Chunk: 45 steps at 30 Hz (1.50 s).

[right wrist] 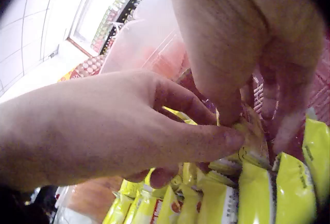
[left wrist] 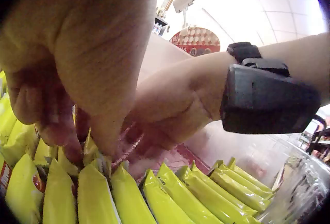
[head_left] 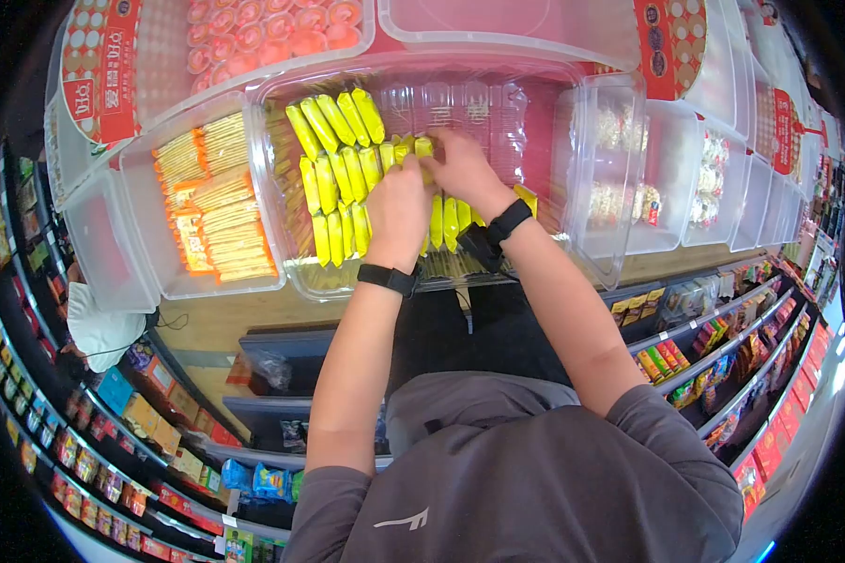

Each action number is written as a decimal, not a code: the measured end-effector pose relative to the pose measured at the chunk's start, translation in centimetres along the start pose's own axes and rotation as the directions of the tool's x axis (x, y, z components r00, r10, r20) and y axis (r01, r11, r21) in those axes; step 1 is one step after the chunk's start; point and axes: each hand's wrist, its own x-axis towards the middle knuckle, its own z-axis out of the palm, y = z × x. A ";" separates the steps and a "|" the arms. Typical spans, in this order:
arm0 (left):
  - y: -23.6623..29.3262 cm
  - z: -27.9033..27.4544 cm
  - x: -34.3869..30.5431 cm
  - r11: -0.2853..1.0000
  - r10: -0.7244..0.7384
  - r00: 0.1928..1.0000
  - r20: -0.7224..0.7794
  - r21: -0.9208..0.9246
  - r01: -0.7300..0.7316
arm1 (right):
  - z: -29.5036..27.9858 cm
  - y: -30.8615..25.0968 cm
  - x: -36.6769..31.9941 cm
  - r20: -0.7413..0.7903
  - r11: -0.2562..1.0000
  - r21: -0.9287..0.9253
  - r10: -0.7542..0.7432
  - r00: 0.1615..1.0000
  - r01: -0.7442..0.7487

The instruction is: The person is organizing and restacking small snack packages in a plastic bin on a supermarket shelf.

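Yellow snack packets stand in rows inside a clear plastic bin. My left hand reaches into the middle row, its thumb and curled fingers pinching a packet among the others. Right beside it, my right hand grips a yellow packet at the right end of that row. In the right wrist view, the left thumb presses near the packet under the right fingers. The front row of packets shows below both hands in the left wrist view. Fingertips are partly hidden between the packets.
Left of the bin stands a tub of orange-wrapped sticks. Behind are a tub of pink cups and another clear tub. Tubs of white-wrapped snacks line the right. Shelves of goods stand below the counter.
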 end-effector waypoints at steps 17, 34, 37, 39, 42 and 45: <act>-1.4 0.7 -0.1 0.994 0.067 0.996 0.053 0.079 -0.071 | -0.7 0.7 0.7 0.164 0.991 -0.012 -0.127 0.978 0.131; -1.8 -1.7 0.5 0.999 0.037 0.999 0.035 -0.008 -0.037 | -2.6 -1.4 1.7 0.025 0.974 -0.148 -0.169 0.985 0.171; -1.9 -3.1 1.6 0.999 -0.029 0.999 -0.041 -0.039 0.027 | -2.1 -2.3 3.6 0.005 0.957 -0.190 -0.224 0.975 0.221; -2.1 -3.2 2.6 0.996 -0.082 0.993 -0.089 -0.048 0.078 | -2.2 -4.1 5.1 0.092 0.963 -0.208 -0.153 0.984 0.169; -2.0 -3.0 3.7 0.993 -0.118 0.982 -0.144 -0.031 0.115 | -1.0 -5.5 7.1 0.121 0.961 -0.236 -0.119 0.986 0.145; -1.0 -3.6 3.6 0.988 -0.147 0.984 -0.102 -0.056 0.142 | -0.8 -7.5 8.4 0.179 0.972 -0.229 -0.003 0.984 0.045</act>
